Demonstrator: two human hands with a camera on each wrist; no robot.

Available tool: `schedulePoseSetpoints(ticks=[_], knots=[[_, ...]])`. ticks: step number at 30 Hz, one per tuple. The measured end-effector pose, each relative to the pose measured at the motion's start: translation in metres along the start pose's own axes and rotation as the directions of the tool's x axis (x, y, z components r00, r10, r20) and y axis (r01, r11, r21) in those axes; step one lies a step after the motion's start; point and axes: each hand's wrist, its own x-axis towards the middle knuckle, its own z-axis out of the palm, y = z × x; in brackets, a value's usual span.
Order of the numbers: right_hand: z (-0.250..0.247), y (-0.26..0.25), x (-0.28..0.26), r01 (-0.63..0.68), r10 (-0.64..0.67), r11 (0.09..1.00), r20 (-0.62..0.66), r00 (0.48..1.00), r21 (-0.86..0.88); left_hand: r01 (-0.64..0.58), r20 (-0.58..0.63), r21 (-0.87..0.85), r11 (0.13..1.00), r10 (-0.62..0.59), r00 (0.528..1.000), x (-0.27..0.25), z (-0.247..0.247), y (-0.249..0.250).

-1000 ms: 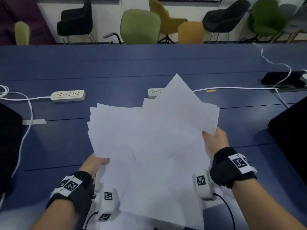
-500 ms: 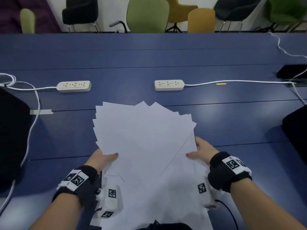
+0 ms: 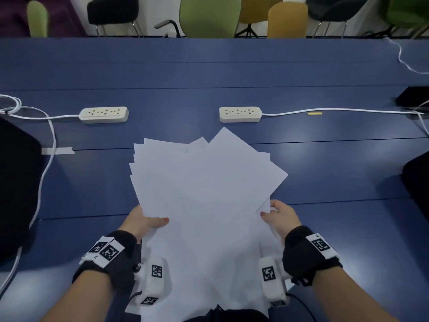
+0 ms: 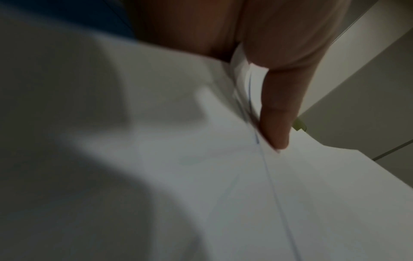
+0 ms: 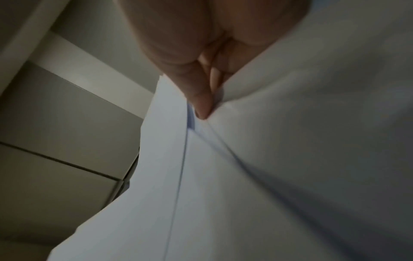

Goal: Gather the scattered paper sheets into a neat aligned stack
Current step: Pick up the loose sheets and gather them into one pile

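A fanned bundle of white paper sheets (image 3: 204,196) is held up over the blue table (image 3: 209,73), its far corners splayed at different angles. My left hand (image 3: 145,223) pinches the bundle's left edge, thumb on top and fingers hidden beneath. My right hand (image 3: 279,217) pinches the right edge the same way. In the left wrist view a thumb (image 4: 277,113) presses on overlapping sheets (image 4: 201,176). The right wrist view shows the thumb (image 5: 198,95) on offset sheet edges (image 5: 223,176).
Two beige power strips (image 3: 103,114) (image 3: 240,114) with white cables lie beyond the paper. A strip of tape (image 3: 58,150) sits at the left. Dark objects flank the table at left (image 3: 16,182) and right (image 3: 417,182). Chairs (image 3: 210,17) line the far side.
The wide fan of sheets has drawn in and come nearer to me. Both hands moved closer together along the bundle's sides. The right sheets swung inward.
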Motion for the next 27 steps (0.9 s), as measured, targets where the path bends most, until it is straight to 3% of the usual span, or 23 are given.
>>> schedulePoseSetpoints(ticks=[2,4,7,10,16,20,24,25,27], knots=[[-0.004,-0.008,0.001,-0.018,0.018,0.998,0.011,1.0,0.059,-0.007,0.02,-0.016,1.0,0.007,1.0,-0.003,0.0,0.002],[-0.006,-0.016,0.004,0.016,-0.009,0.994,-0.064,0.998,0.11,-0.016,0.057,-0.036,0.999,0.018,0.998,-0.006,0.002,0.005],[-0.002,-0.021,0.016,0.125,-0.121,0.992,-0.198,0.973,0.006,-0.01,0.097,-0.068,0.998,0.016,0.995,-0.011,0.007,0.009],[-0.002,-0.021,0.024,0.105,-0.116,0.992,-0.209,0.971,-0.063,0.026,0.085,-0.2,0.98,-0.009,0.996,-0.013,0.005,0.008],[-0.026,-0.01,0.034,0.044,-0.05,0.996,-0.073,0.996,-0.076,0.066,0.139,-0.305,0.95,-0.024,0.99,-0.016,-0.003,-0.003],[-0.033,-0.01,0.032,-0.046,0.043,0.992,0.021,0.999,0.121,0.06,0.091,-0.336,0.94,-0.031,0.995,-0.016,0.003,-0.001],[-0.031,-0.013,0.024,-0.079,0.041,0.948,0.128,0.991,0.307,0.042,-0.005,-0.321,0.946,-0.047,0.999,-0.018,0.008,0.007],[-0.026,-0.012,0.023,-0.095,0.052,0.944,0.141,0.989,0.317,0.05,-0.024,-0.314,0.948,-0.061,0.998,-0.018,0.009,0.008],[-0.014,-0.008,0.018,-0.071,0.056,0.986,0.101,0.993,0.151,0.083,-0.044,-0.315,0.946,-0.102,0.994,-0.017,0.01,0.009]])
